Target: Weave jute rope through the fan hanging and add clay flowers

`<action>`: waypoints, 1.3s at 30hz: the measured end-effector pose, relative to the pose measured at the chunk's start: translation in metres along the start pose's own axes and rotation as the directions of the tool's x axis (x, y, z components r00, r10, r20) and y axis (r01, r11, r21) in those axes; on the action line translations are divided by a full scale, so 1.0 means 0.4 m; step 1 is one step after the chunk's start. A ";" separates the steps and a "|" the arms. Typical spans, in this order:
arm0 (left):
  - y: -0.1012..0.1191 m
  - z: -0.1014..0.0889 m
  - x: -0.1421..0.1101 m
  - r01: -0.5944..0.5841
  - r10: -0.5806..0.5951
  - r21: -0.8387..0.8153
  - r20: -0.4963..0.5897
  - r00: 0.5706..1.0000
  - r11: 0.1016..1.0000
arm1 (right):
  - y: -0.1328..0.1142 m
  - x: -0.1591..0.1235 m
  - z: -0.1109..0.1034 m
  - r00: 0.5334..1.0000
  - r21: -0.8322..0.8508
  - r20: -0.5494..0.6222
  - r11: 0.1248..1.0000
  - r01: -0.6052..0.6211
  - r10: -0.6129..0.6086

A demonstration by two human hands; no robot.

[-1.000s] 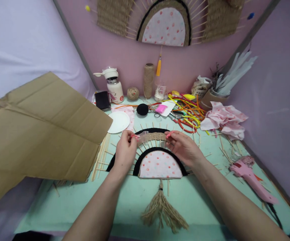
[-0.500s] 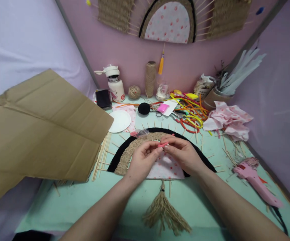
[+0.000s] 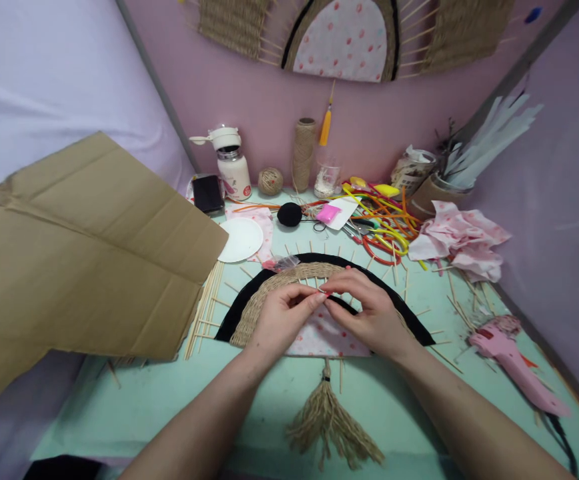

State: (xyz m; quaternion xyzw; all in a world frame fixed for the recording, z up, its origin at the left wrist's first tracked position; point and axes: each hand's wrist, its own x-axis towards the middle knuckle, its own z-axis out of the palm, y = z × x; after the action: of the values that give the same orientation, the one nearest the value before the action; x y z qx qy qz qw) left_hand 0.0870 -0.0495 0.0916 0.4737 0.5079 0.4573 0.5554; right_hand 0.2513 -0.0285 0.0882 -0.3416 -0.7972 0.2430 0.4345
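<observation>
My left hand (image 3: 284,313) and my right hand (image 3: 369,310) meet above a woven half-circle (image 3: 257,313) of twine, black edging and thin sticks. Between their pinched fingertips is a small pink piece (image 3: 325,292), mostly covered by the fingers; its material is unclear. Beneath my hands shows the half-circle's white cloth centre (image 3: 327,337) with pink spots. A twine tassel (image 3: 328,417) hangs down toward me from its straight edge. On the upper left of the arch lies a small clear bag (image 3: 283,264) with pink bits.
Cardboard (image 3: 99,267) leans in from the left, beside loose sticks (image 3: 204,310). A pink glue gun (image 3: 517,367) lies at right near crumpled spotted cloth (image 3: 462,237). Behind are a white plate (image 3: 242,240), a black ball (image 3: 289,215), a bottle (image 3: 234,175) and coloured strips (image 3: 394,230).
The pink piece shows less between my fingertips, and my right fingers have shifted around it. The view has moved slightly; the other things stay in place.
</observation>
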 end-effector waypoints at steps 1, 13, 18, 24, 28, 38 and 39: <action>0.000 0.000 -0.001 0.006 -0.006 0.013 0.003 1.000 1.000 | 0.000 0.000 0.000 1.000 -0.015 0.003 1.000 0.011 -0.011; -0.019 0.002 0.002 -0.091 0.110 0.333 -0.038 0.993 0.938 | 0.014 -0.007 -0.004 0.971 0.024 -0.107 0.977 -0.214 0.215; -0.042 0.002 -0.005 -0.341 0.201 0.607 0.288 0.936 0.718 | 0.028 0.001 -0.011 0.906 0.364 -0.011 0.846 -0.390 0.422; -0.029 0.004 -0.008 -0.251 0.145 0.490 0.244 0.959 0.835 | 0.035 -0.002 -0.005 0.933 0.417 0.015 0.846 -0.332 0.359; -0.005 0.001 -0.010 0.018 -0.020 0.010 0.208 0.978 1.000 | 0.021 -0.003 -0.004 0.945 0.466 0.088 0.826 -0.318 0.315; -0.016 0.009 -0.007 0.292 -0.209 -0.491 0.218 0.953 0.821 | 0.012 -0.002 -0.001 0.961 0.461 0.112 0.844 -0.275 0.252; -0.014 0.008 -0.005 0.293 -0.213 -0.485 0.215 0.953 0.824 | 0.015 -0.002 -0.002 0.962 0.460 0.094 0.845 -0.272 0.258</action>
State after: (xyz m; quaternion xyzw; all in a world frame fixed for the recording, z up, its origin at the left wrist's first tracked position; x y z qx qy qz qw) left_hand 0.0903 -0.0525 0.0864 0.2705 0.3829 0.4605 0.7538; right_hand 0.2542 -0.0252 0.0839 -0.3297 -0.6660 0.4907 0.4549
